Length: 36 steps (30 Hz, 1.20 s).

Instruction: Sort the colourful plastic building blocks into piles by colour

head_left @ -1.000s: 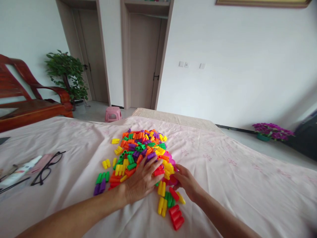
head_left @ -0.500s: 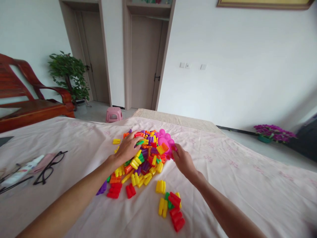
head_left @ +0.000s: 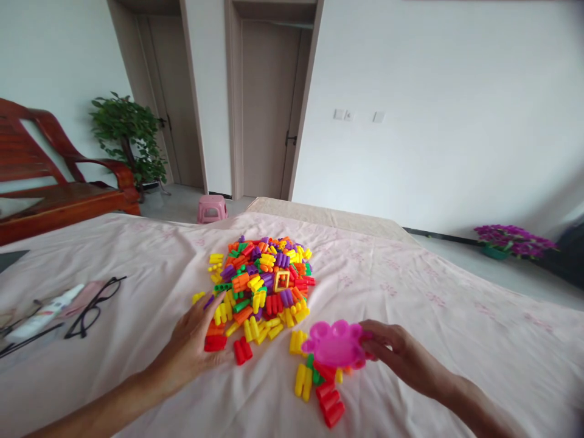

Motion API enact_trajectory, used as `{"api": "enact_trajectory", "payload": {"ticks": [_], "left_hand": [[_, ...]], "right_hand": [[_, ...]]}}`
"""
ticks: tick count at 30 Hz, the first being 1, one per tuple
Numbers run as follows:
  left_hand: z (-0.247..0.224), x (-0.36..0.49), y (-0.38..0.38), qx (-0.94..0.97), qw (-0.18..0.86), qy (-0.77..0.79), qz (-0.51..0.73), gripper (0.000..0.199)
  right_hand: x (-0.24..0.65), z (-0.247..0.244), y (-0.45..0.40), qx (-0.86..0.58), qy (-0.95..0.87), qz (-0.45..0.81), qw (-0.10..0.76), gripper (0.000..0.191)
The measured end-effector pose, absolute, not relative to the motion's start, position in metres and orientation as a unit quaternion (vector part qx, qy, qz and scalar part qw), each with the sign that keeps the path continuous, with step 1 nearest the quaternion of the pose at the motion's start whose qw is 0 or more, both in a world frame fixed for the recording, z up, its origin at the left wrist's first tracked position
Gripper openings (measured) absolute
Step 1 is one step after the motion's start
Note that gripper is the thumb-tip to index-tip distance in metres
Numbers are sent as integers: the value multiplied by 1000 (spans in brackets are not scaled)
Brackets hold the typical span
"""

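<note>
My right hand (head_left: 387, 344) pinches the edge of a pink scalloped plastic tray (head_left: 337, 345), holding it over a few loose blocks at the near side. Beneath and beside the tray lie yellow blocks (head_left: 303, 381), a green one partly covered, and red blocks (head_left: 330, 404). A heap of colourful plastic building blocks (head_left: 267, 283) is spread on the cloth, with a yellow square frame (head_left: 281, 280) on it. My left hand (head_left: 194, 337) rests at the heap's near left edge, fingers apart, beside a red block (head_left: 215, 343). It appears to hold nothing.
Black glasses (head_left: 91, 307) and a white tube (head_left: 48, 311) lie on the bed cloth (head_left: 150, 377) at left. Beyond the far edge are a pink stool (head_left: 212, 208), a wooden bench (head_left: 68, 194) and a potted plant (head_left: 128, 137). Purple flowers (head_left: 513, 240) stand at right.
My right hand has brought the pink tray from the heap's right side nearer and rightward, over the loose blocks. My left hand has drawn back off the heap to its near left edge.
</note>
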<state>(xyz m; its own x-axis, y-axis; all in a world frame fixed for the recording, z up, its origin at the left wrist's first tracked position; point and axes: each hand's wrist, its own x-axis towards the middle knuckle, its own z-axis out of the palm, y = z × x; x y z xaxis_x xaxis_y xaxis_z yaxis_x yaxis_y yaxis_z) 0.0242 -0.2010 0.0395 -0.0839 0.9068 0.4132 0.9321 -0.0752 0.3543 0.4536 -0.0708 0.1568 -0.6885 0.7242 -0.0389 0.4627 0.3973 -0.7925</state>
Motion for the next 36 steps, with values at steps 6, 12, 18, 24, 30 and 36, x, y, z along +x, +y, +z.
{"api": "enact_trajectory", "payload": {"ticks": [6,12,18,24,30,36], "left_hand": [[23,49,-213,-693,51,-672,-257,121],[44,77,-195,-710,90,-646,-267,86],[54,81,-162,-722,124,-627,-267,83],[74,67,-126,-713,139,-641,-250,67],[96,35,-82,-654,161,-677,-297,45],[98,-16,-64,-597,109,-723,-331,53]], "right_hand": [[450,168,-80,-283,-855,434,13,37],[427,150,-66,-262,-897,346,79,37],[399,141,-34,-242,-930,221,165,28],[372,127,-13,-299,-897,205,253,26],[351,116,5,-396,-814,231,357,25],[361,119,27,-433,-652,423,457,45]]}}
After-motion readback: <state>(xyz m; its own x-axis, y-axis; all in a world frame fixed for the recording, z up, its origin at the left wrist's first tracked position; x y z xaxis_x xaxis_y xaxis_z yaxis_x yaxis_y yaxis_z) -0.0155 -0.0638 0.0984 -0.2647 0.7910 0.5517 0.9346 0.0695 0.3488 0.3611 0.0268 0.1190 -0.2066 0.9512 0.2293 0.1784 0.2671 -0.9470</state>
